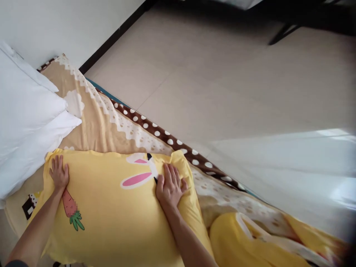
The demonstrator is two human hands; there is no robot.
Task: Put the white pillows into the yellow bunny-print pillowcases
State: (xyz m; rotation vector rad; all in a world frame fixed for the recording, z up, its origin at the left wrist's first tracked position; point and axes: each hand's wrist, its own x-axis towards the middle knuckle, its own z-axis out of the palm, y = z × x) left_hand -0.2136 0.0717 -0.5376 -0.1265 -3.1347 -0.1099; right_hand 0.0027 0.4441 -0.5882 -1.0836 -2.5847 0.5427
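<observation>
A yellow pillow (111,218) printed with rabbit ears and a carrot lies flat in front of me. My left hand (59,173) rests on its upper left corner, palm down with the fingers spread. On the right side of the same pillow, my right hand (171,185) presses flat, its fingers stretched out. Neither hand grips anything. Under the pillow spreads a tan blanket (91,129) with white lace print and a brown dotted border.
White pillows (27,122) are stacked at the left beside the wall (69,29). Yellow bedding (239,241) is bunched at the lower right. Beyond the dotted edge lies the tiled floor (208,81), with dark furniture (283,35) at the top right.
</observation>
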